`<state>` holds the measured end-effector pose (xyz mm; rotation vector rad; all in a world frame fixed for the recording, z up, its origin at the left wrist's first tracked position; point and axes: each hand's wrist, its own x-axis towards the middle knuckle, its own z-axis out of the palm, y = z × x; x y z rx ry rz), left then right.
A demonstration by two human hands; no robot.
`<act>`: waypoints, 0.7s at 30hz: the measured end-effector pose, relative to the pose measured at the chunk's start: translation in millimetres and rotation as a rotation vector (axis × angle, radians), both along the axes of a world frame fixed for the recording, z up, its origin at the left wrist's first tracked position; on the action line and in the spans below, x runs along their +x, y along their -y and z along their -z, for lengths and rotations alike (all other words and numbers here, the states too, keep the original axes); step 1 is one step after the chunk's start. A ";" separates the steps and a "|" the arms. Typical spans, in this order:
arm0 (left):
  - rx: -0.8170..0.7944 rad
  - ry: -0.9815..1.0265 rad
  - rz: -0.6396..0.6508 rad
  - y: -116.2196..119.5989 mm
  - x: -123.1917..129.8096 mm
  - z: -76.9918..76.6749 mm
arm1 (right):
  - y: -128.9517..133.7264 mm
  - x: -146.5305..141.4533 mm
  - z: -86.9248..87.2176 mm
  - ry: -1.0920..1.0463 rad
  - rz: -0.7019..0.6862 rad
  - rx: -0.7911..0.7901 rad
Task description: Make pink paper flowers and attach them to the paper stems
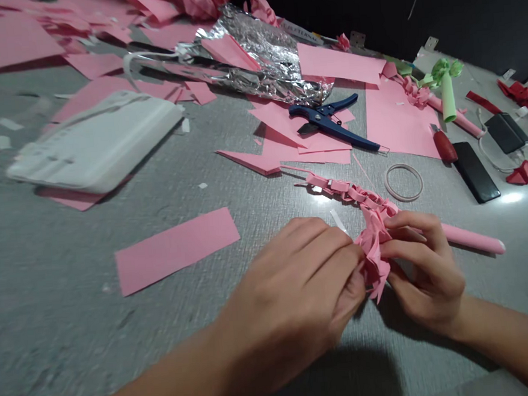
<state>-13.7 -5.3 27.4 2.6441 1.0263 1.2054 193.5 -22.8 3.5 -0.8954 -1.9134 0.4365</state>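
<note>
Between my two hands is a pink folded-paper piece (374, 244) with pointed, crumpled edges. My left hand (301, 280) is closed, its fingertips pinching the left side of the paper. From the other side my right hand (424, 259) grips it between thumb and fingers. Just beyond the fingers lies a chain of folded pink paper links (342, 189), tapering to a pointed strip. A rolled pink paper tube (472, 239) sticks out to the right behind my right hand. On the left rests a flat pink paper strip (177, 250).
Blue-handled pliers (331, 124) lie on pink sheets. Behind them is crumpled foil (258, 53). A white box-shaped device (97, 140) sits at left. To the right are a tape ring (404, 182), a red-handled tool (444, 144), a black phone (476, 171) and a green paper tube (447, 97).
</note>
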 end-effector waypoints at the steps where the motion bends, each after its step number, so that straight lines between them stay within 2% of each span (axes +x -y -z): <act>1: -0.005 0.010 -0.002 0.1 -0.1 0.1 | 0.1 -0.1 0.0 -0.001 -0.002 0.000; 12: -0.084 0.043 0.001 -1.1 -1.0 1.7 | -0.9 -1.4 -1.4 -0.023 -0.016 -0.039; 21: -0.191 0.126 0.023 -0.5 -2.6 0.3 | -1.3 3.2 5.4 -0.065 0.008 -0.096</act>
